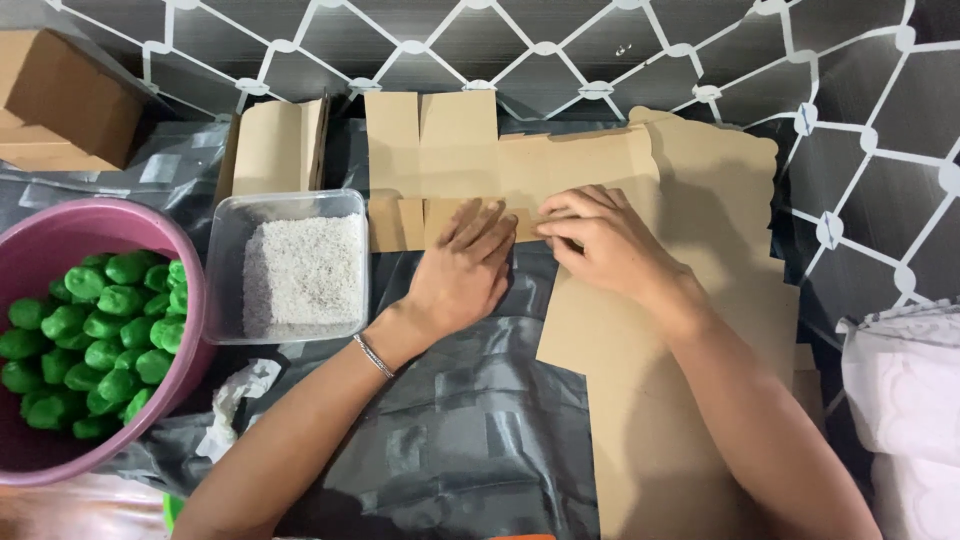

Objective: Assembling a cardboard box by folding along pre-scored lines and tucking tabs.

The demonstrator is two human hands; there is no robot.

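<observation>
A flat, unfolded brown cardboard box blank lies on the dark plastic sheet in front of me. My left hand presses palm-down on its lower flaps, fingers spread. My right hand rests beside it, fingertips pinching or creasing the cardboard edge near the middle. More flat brown cardboard sheets lie stacked under my right forearm.
A clear plastic tub of white grated flakes sits left of my hands. A pink bowl holds several green balls. A folded brown box stands at the far left corner; white bags at the right.
</observation>
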